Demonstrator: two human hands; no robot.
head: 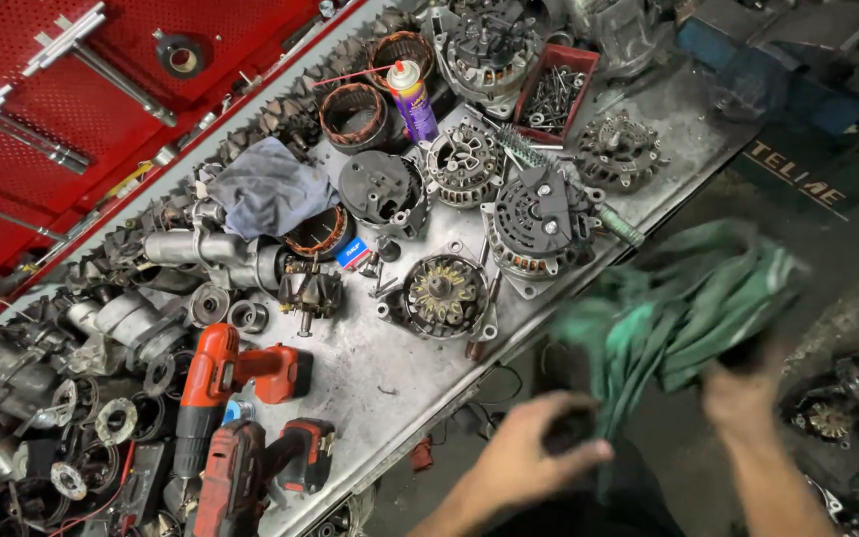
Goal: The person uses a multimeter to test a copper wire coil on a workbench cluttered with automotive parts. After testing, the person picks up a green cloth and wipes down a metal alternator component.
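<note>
Soft green cloth [683,308]; scuffed, greasy metal bench [390,373].

bench [390,378] | alternators [539,224] | orange drill [216,383] | spray can [413,99] | grey rag [270,189] | red screw tray [554,94]

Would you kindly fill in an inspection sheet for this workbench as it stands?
Surface: metal bench top, grimy, crowded.
Job's things: green cloth, blurred, off the bench edge, gripped at two ends.
Clutter: alternator, open alternator housing, spray can, grey rag, red tray of bolts, two red cordless drills.
Hands: left hand and right hand both closed on the cloth.
Cables: thin red wire at lower left.
Surroundings: red perforated tool panel, dark floor with loose parts.
</note>
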